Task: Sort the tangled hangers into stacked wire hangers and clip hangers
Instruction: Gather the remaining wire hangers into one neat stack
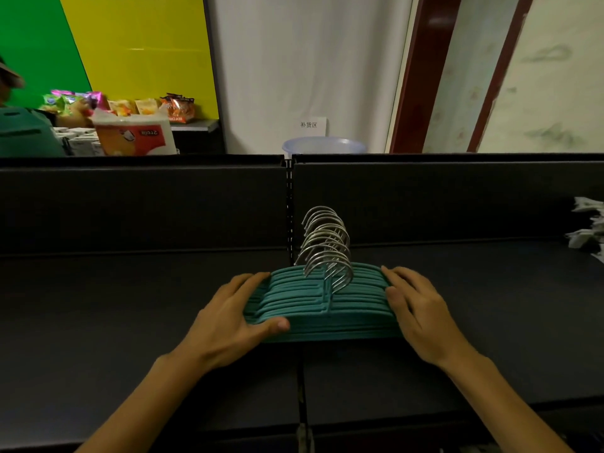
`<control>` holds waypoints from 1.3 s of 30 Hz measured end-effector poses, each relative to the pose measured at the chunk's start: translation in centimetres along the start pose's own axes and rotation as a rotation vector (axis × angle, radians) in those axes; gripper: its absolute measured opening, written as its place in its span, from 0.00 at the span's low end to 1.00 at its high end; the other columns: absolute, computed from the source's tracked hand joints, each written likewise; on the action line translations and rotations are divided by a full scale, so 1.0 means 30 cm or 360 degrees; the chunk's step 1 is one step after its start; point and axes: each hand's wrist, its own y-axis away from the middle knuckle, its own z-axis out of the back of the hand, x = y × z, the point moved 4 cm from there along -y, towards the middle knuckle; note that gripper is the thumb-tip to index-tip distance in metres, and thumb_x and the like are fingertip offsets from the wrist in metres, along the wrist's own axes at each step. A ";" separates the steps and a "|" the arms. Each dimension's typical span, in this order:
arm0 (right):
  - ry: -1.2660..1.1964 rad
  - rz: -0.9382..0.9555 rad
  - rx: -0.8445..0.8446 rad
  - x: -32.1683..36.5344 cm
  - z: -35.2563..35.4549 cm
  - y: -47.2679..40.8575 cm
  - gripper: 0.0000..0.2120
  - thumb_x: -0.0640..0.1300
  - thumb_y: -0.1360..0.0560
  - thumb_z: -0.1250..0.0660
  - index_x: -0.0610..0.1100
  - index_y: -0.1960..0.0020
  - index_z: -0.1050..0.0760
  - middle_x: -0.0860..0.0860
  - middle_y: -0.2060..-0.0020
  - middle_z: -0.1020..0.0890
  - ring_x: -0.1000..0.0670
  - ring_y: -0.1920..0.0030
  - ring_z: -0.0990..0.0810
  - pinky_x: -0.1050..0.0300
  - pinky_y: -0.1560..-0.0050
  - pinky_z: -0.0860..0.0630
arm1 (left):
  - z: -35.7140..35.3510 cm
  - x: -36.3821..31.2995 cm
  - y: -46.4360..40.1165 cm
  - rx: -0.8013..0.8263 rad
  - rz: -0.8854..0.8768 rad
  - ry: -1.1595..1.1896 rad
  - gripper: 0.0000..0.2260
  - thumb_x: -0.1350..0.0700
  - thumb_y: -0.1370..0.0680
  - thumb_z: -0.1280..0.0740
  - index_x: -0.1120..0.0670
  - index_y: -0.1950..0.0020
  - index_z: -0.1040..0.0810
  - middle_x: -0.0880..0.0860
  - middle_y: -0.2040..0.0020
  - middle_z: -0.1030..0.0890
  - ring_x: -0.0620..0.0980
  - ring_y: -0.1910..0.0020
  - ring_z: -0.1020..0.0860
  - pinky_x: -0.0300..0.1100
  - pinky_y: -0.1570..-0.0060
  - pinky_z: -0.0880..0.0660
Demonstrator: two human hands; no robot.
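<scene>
A neat stack of several teal wire hangers lies on the black shelf, their silver hooks rising together toward the back. My left hand grips the stack's left end, thumb at its front edge and fingers over the top. My right hand lies with straight fingers against the stack's right end. White clip hangers lie piled at the far right edge of the shelf, partly cut off by the frame.
The shelf's black back panel stands right behind the hooks. A seam runs between two shelf boards under the stack. Beyond the panel are a blue basin, snack packs and a person at the far left.
</scene>
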 end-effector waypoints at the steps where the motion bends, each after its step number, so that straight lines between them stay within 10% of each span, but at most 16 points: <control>1: -0.0003 -0.0004 0.0007 -0.005 0.005 -0.003 0.32 0.67 0.24 0.55 0.49 0.31 0.32 0.58 0.39 0.30 0.58 0.36 0.35 0.60 0.37 0.38 | 0.000 0.005 0.000 0.0005 0.0020 0.0024 0.45 0.20 0.39 0.47 0.39 0.27 0.45 0.41 0.29 0.40 0.43 0.35 0.36 0.50 0.37 0.31; 10: -0.0517 -0.0247 -0.0062 -0.006 -0.017 -0.010 0.33 0.70 0.29 0.46 0.49 0.37 0.25 0.57 0.39 0.25 0.63 0.37 0.31 0.66 0.38 0.35 | -0.007 -0.007 0.011 -0.0289 0.0085 0.0556 0.39 0.26 0.38 0.36 0.42 0.31 0.33 0.38 0.36 0.32 0.34 0.40 0.30 0.29 0.48 0.29; 32: -0.0056 -0.0090 0.0409 -0.022 0.011 0.026 0.38 0.74 0.29 0.54 0.54 0.25 0.45 0.61 0.26 0.45 0.59 0.26 0.48 0.48 0.27 0.42 | -0.006 -0.038 0.050 -0.0105 0.0044 -0.0235 0.43 0.23 0.34 0.60 0.44 0.25 0.49 0.41 0.25 0.49 0.43 0.26 0.53 0.48 0.28 0.46; 39: 0.0121 -0.0028 0.0467 0.028 -0.002 0.033 0.28 0.74 0.29 0.62 0.72 0.30 0.59 0.57 0.25 0.46 0.51 0.25 0.51 0.46 0.28 0.44 | -0.018 -0.024 0.040 -0.0090 -0.0010 -0.0154 0.40 0.24 0.32 0.59 0.44 0.25 0.50 0.41 0.25 0.48 0.42 0.25 0.54 0.44 0.29 0.48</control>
